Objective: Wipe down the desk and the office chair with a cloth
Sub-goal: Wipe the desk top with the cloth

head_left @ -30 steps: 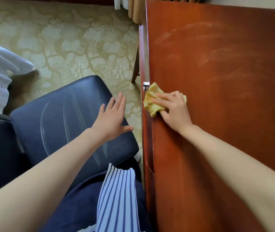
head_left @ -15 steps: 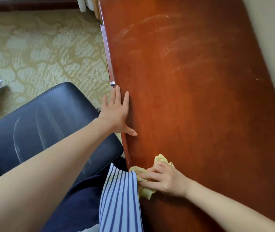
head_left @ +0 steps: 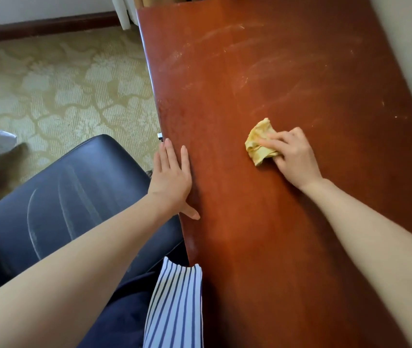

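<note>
The right hand (head_left: 295,159) grips a crumpled yellow cloth (head_left: 260,144), its fingers curled over it, and presses it onto the middle of the red-brown counter (head_left: 275,247). The left hand (head_left: 172,179) lies flat on the counter's left edge, fingers straight, thumb spread, holding nothing. The dark chair (head_left: 74,187) stands just beside that edge.

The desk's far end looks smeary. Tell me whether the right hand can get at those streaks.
Probably yes: the right hand grips the cloth on the desk, nothing stands between it and the streaks; the farthest may need leaning.
</note>
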The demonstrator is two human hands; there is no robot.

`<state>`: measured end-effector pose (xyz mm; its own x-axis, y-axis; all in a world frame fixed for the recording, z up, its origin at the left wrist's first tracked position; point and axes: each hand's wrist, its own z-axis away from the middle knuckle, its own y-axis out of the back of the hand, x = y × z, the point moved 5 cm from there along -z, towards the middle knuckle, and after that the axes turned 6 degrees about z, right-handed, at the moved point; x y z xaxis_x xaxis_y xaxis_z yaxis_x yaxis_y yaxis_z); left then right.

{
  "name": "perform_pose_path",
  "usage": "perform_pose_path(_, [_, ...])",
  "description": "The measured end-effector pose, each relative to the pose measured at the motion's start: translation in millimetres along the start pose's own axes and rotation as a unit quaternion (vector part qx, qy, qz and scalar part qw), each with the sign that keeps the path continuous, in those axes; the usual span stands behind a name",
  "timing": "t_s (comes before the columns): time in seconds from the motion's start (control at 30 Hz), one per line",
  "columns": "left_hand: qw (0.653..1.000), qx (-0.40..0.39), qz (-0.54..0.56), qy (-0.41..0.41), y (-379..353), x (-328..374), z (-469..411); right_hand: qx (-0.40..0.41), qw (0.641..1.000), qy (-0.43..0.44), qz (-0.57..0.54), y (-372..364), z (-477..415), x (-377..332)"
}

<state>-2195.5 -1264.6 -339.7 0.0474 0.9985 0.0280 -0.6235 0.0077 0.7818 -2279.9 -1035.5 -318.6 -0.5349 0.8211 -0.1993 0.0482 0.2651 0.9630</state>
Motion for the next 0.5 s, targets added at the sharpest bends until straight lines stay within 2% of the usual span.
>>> perform_pose_path(0.07, [1.0, 0.003, -0.001, 0.001, -2, 0, 0, 0.008, 0.994, -0.113, 0.004, -3, -18, 22])
perform_pose_path(0.13, [1.0, 0.003, -0.002, 0.002, -3, 1, 0, 0.036, 0.97, -0.241, 0.008, -7, -35, 38])
perform_pose_path(0.23, [1.0, 0.008, -0.005, 0.001, -2, 0, -4, 0.099, 0.902, -0.42, 0.007, -14, -57, 44])
perform_pose_path(0.3, [1.0, 0.01, -0.004, 0.001, -2, 0, -5, 0.12, 0.864, -0.489, -0.009, -22, -67, 36])
perform_pose_path(0.37, [1.0, 0.01, -0.008, 0.001, -2, -1, -6, 0.114, 0.871, -0.478, -0.015, -29, -75, 20])
perform_pose_path(0.5, [1.0, 0.013, -0.01, -0.001, -2, -5, -7, 0.081, 0.95, -0.302, -0.022, -37, -72, -27])
